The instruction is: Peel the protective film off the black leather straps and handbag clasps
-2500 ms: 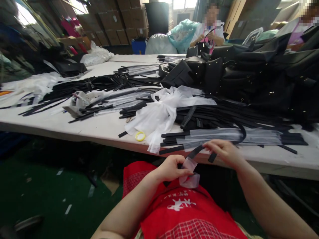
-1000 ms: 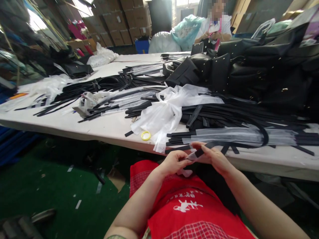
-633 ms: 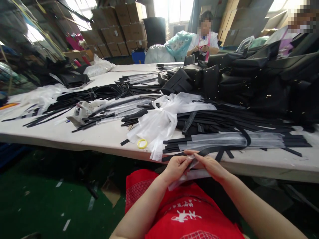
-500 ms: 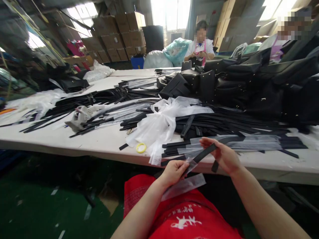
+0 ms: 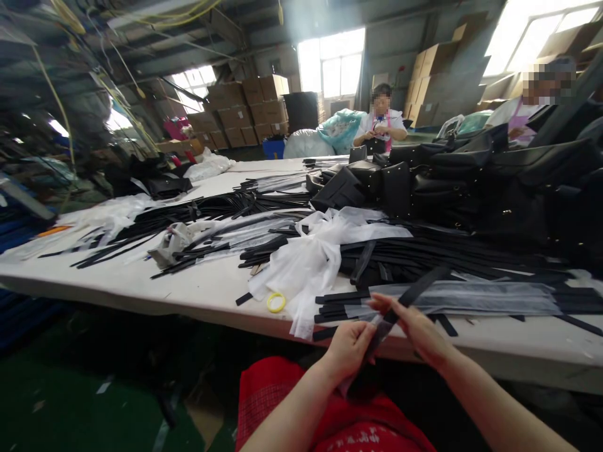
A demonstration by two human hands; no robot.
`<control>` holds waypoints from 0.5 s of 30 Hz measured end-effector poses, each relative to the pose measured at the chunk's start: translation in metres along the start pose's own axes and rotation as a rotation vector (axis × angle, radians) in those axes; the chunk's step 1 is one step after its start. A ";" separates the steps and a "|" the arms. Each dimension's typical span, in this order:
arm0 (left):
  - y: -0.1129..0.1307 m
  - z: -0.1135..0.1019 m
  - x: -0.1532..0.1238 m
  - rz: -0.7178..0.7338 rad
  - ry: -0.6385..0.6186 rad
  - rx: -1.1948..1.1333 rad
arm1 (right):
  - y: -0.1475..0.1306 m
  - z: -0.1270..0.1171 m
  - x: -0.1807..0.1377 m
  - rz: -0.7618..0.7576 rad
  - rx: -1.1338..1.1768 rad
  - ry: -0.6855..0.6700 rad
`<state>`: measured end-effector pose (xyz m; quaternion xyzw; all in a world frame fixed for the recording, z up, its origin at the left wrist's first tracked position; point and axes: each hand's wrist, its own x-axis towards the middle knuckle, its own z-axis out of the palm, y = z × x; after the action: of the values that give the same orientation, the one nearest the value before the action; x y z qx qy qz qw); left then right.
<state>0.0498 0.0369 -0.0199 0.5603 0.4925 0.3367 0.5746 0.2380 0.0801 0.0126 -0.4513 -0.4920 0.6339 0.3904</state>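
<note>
My left hand (image 5: 348, 348) is closed in a pinch on a clear plastic sleeve at the lower part of a black strap (image 5: 421, 285). Just above it, my right hand (image 5: 419, 329) grips the same strap, which runs between its thumb and fingers and slants up to the right. The strap's lower part lies inside the sleeve and hangs over my red apron (image 5: 268, 383); its end there is hard to make out. Right behind my hands, several black straps in clear sleeves (image 5: 490, 297) lie along the table's front edge.
Crumpled white plastic (image 5: 311, 257) and a yellow ring (image 5: 276, 302) lie left of my hands on the white table (image 5: 207, 285). Black bags (image 5: 452, 182) are heaped at the right. Bundled black straps (image 5: 235, 204) spread across the middle. Two people sit beyond the table.
The strap has slid further down into the sleeve, and its upper part now points up to the right. My hands have come closer together. The view has tilted up.
</note>
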 end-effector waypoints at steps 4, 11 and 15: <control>0.004 -0.002 0.002 0.043 0.013 0.029 | -0.009 0.014 -0.001 0.013 -0.053 -0.070; 0.005 -0.010 0.003 -0.002 0.011 0.031 | -0.033 -0.002 0.012 -0.120 0.077 0.008; 0.022 -0.009 0.011 0.074 0.035 -0.004 | -0.030 0.014 0.008 -0.105 -0.102 -0.147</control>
<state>0.0485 0.0529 0.0001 0.5711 0.4808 0.3682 0.5542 0.2236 0.0904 0.0422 -0.3964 -0.5741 0.6180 0.3624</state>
